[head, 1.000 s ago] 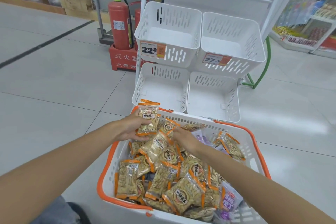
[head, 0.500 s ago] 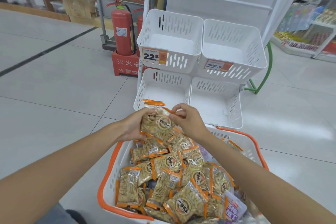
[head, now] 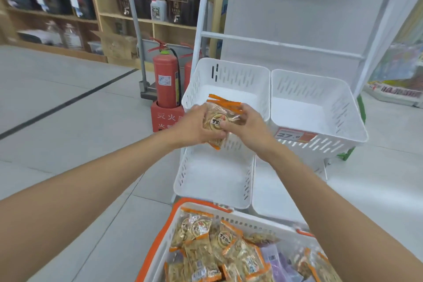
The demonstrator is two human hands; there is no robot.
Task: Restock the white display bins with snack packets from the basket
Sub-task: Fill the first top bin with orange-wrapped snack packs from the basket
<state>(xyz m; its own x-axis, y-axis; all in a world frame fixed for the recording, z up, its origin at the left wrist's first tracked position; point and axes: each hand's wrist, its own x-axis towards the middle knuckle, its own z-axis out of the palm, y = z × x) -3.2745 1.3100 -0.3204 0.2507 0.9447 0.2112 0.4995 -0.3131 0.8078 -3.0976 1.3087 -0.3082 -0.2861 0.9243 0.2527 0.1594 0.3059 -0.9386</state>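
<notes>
- Nearest, the orange-rimmed basket (head: 174, 217) sits on the floor at the person's feet. It is heaped with loose packets (head: 226, 249) in orange-edged wrappers, with a few purple packets (head: 278, 258) among them on the right.
- Just beyond it are the lower left bin (head: 215, 178) and the lower right bin (head: 265, 199), side by side. Neither shows any stock.
- Above these, both arms reach forward. The left hand (head: 194, 126) curls its fingers round the left side of a bundle of packets (head: 217, 119). The right hand (head: 250, 129) clamps the other side, with its thumb pressed on the front wrapper.
- The bundle hangs over the front lip of the upper left bin (head: 233, 75). It is not yet over the bin's floor, which looks bare.
- Judging from this, the step in hand is carrying the bundle into that bin.
- Risk: the wrappers look slick and are stacked loosely. If either hand lets go early, the packets could fan out and slide off the lip, dropping into the lower left bin or onto the tiles.
- Risk: the orange seams stick up unevenly, so one packet may slip out of the stack while the others are set down.
- Risk: the front of this bin is hidden by the hands, so I cannot tell whether its label matches. The upper right bin (head: 306, 87) carries its own price label (head: 295, 135), so a drift to the right could mix up the stock.
- Farther off, a fire extinguisher (head: 166, 82) stands left of the bins, and blurred wooden shelving (head: 146, 23) lines the back.
</notes>
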